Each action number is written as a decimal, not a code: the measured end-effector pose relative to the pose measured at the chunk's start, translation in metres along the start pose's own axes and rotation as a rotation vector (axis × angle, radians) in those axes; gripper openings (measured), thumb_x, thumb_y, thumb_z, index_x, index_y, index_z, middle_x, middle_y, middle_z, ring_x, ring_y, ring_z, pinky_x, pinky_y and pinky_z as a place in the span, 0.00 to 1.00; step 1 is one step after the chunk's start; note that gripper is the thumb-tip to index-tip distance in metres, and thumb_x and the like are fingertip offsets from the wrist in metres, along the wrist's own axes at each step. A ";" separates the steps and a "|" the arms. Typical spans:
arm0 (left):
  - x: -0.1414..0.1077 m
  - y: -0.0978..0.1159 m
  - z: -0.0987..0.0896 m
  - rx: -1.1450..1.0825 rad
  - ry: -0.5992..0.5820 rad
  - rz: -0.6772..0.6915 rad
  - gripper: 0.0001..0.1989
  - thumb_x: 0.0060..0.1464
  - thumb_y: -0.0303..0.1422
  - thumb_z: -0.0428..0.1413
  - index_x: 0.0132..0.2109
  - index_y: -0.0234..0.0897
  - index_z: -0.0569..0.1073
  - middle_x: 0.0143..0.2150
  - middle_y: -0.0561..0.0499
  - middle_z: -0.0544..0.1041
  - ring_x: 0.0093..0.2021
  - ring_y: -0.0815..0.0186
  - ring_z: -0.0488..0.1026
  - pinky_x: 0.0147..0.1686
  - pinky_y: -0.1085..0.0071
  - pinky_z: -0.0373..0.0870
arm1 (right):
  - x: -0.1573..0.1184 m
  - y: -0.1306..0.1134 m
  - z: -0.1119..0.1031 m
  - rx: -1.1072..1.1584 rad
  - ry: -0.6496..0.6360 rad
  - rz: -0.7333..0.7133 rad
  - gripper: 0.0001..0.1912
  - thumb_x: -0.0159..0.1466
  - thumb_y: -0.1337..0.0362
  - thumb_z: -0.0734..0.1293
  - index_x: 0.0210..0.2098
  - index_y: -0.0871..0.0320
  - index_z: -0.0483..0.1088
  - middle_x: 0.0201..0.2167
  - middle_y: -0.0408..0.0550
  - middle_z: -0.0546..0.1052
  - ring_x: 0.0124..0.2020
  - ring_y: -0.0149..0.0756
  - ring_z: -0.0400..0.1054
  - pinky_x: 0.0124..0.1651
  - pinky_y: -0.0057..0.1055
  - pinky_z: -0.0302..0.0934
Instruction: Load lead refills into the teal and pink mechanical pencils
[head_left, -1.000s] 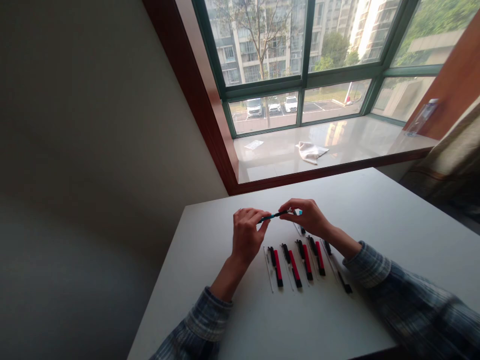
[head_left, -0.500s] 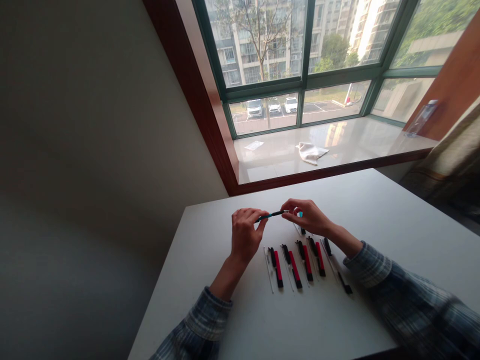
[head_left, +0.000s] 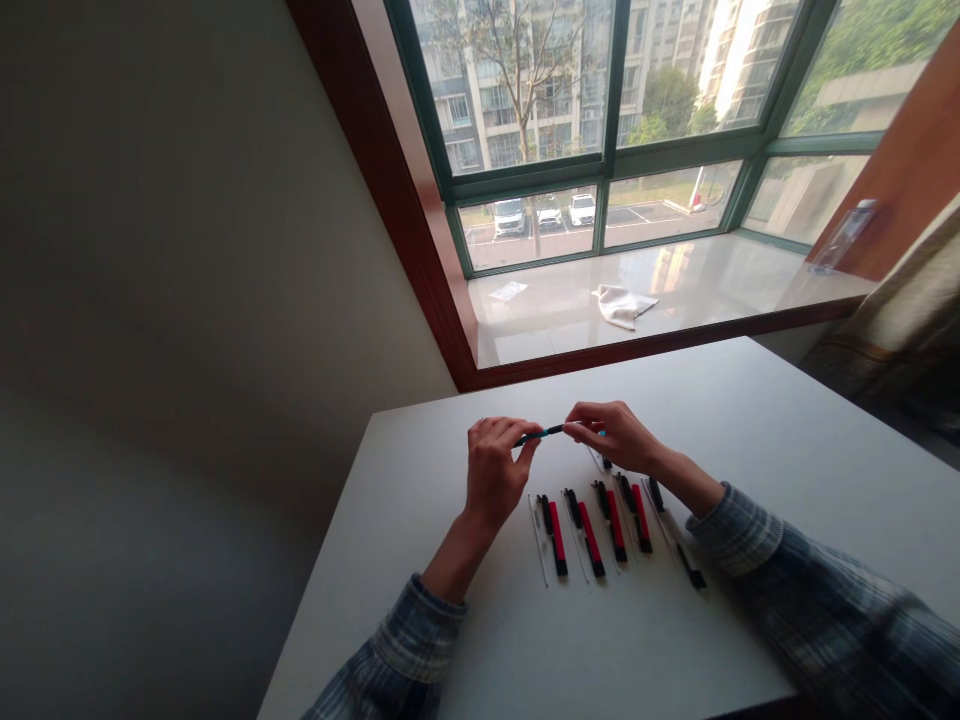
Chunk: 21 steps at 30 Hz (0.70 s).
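Observation:
Above the far part of the white table (head_left: pixel 697 410), a black and teal pen (head_left: pixel 553 430) is held nearly level between both hands. My left hand (head_left: pixel 495 465) closes its thumb and fingers around the pen's left end. With thumb and fingertips my right hand (head_left: pixel 611 435) pinches the right end, where the tip is hidden. A small bright blue piece shows by the right fingers; I cannot tell whether it belongs to the pen. Below the hands lie disassembled pens in sets: red and black barrels (head_left: pixel 590 540), black upper parts (head_left: pixel 574 508) and thin pale refills (head_left: pixel 538 540).
Beneath my right wrist lie a black pen part (head_left: pixel 656 493) and a black barrel piece (head_left: pixel 690 568). More parts are partly hidden under the right hand. On the window sill are a white cloth (head_left: pixel 624 306), a paper slip (head_left: pixel 509 291) and a clear bottle (head_left: pixel 846 236).
My left hand has shifted slightly right with the pen. The fingers of my right hand have moved on the pen's end, and less of the blue piece shows.

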<state>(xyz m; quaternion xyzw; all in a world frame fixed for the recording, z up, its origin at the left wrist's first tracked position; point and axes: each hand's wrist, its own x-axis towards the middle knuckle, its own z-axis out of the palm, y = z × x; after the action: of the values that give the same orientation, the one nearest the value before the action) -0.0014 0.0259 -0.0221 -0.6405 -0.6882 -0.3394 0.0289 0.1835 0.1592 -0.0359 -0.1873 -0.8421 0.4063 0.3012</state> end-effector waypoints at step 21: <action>-0.002 0.000 0.002 -0.044 -0.007 0.015 0.06 0.65 0.32 0.57 0.46 0.46 0.78 0.46 0.51 0.83 0.51 0.56 0.75 0.61 0.51 0.62 | 0.000 -0.004 0.002 -0.036 -0.008 -0.004 0.14 0.71 0.53 0.64 0.36 0.56 0.71 0.26 0.43 0.74 0.25 0.31 0.65 0.28 0.28 0.63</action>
<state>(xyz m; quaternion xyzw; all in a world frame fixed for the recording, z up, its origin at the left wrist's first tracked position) -0.0004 0.0257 -0.0248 -0.6473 -0.6760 -0.3519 0.0147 0.1822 0.1554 -0.0333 -0.1892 -0.8510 0.3909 0.2952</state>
